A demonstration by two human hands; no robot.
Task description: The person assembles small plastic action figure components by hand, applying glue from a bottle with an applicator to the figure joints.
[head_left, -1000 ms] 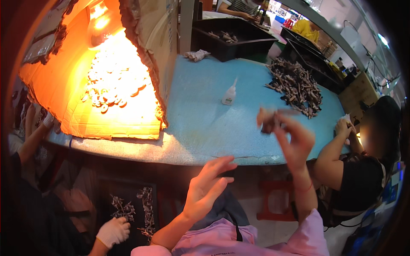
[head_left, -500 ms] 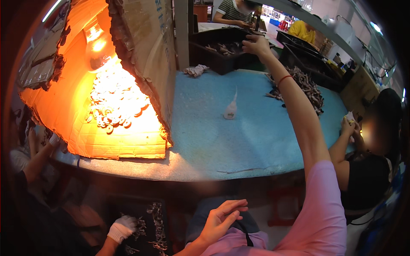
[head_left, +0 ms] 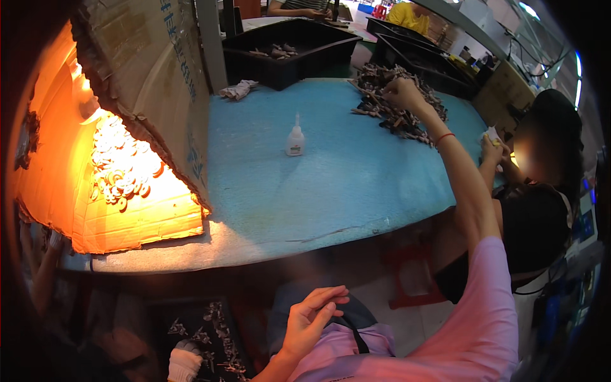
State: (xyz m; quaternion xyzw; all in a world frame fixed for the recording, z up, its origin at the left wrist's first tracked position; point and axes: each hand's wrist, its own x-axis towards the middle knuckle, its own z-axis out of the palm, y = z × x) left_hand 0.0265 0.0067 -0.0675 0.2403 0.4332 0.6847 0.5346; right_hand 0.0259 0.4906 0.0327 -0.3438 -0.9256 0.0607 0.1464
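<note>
Reaching over the blue table (head_left: 305,204), the right hand (head_left: 402,94) is at the pile (head_left: 407,124) on its far right; the fingers bend downward, and I cannot tell whether they grip anything. The left hand (head_left: 316,316) rests near the lap, fingers loosely curved, relaxed. Black bins (head_left: 445,73) stand behind the pile; another bin (head_left: 289,77), with some pieces inside, sits at the far edge, a crumpled white cloth (head_left: 238,90) beside it. On my right, a co-worker (head_left: 534,210) sits close to the outstretched arm, near a red stool (head_left: 407,277). Cardboard (head_left: 146,76) walls off the left side, where a glowing bulb (head_left: 86,105) lights a heap of rings (head_left: 121,165). At lower left I see a gloved hand (head_left: 185,361) at a dark tray (head_left: 162,312). Between cardboard and pile, the table stretches toward its curving near edge, a white bottle (head_left: 294,141) upright on it. The cardboard's edge is ragged; the pile is a jumble of thin, brownish-grey pieces; the bottle tapers to a narrow nozzle.
</note>
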